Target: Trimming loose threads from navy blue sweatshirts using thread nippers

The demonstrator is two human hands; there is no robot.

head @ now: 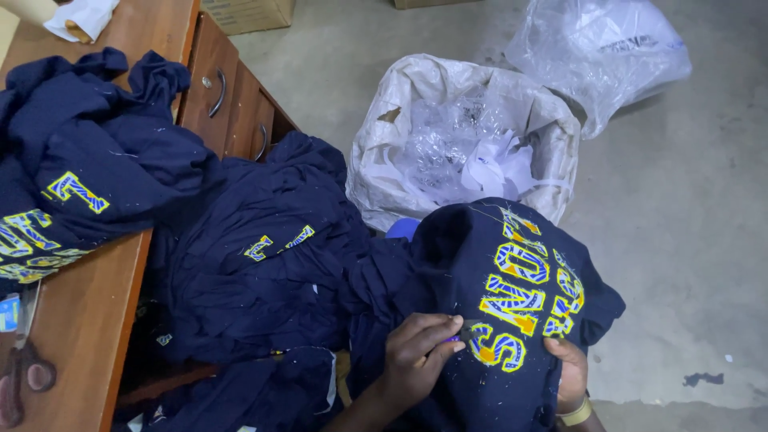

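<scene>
A navy shirt (480, 256) with yellow and blue embroidered letters is draped over my lap. My left hand (418, 358) rests on the shirt beside the lettering and pinches a small cutter with a purple part (458, 337), its tip against the letters. My right hand (566, 374), with a yellow band on the wrist, grips the shirt fabric at the lower right of the lettering. Loose thread ends lie scattered on the cloth.
More navy shirts (264, 256) hang between my lap and a wooden desk (88, 312), with another heap (88, 160) on the desktop. Scissors (20, 376) lie at the desk's near left. A white sack (384, 136) of plastic and paper scraps and a clear bag (600, 48) stand on the concrete floor.
</scene>
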